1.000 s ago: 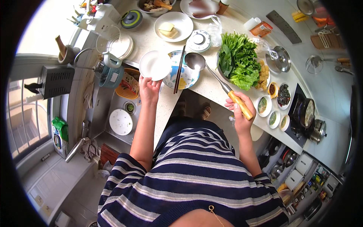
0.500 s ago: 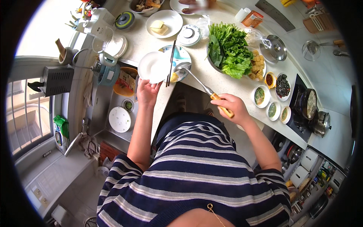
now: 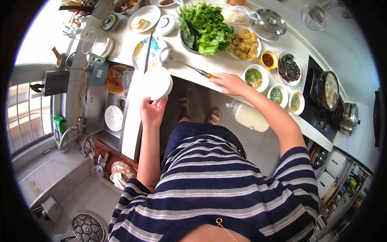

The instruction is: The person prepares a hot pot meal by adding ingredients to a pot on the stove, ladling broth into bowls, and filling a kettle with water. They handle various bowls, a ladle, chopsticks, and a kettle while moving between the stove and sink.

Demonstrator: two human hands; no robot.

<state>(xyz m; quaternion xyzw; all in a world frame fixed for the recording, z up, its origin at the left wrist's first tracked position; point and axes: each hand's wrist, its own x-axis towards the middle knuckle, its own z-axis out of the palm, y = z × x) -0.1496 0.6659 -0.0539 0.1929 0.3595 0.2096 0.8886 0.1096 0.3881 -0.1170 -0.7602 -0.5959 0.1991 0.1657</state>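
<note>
My left hand (image 3: pixel 152 114) holds a white bowl (image 3: pixel 159 82) by its lower rim, just in front of the counter edge. The bowl is tilted. My right hand (image 3: pixel 230 84) lies palm down over the wooden handle of a ladle (image 3: pixel 186 64), covering most of it. The ladle's metal head is beside a patterned plate (image 3: pixel 139 53) on the counter. Dark chopsticks (image 3: pixel 148 51) lie across that plate, their near end reaching toward the bowl. Right of my right hand stand small bowls of chopped greens, one of them a white bowl (image 3: pixel 263 72) with sauce.
Leafy greens (image 3: pixel 205 28), fried tofu pieces (image 3: pixel 244 44), a dish of dark food (image 3: pixel 289 67) and a glass lid (image 3: pixel 271 22) crowd the counter. Pots stand on the stove (image 3: pixel 312 109) at right. The sink (image 3: pixel 94 109) is at left, with a white plate in it.
My left hand has brought the bowl nearer to me, off the patterned plate. My right hand has moved forward and left over the ladle handle. My view has shifted to the right.
</note>
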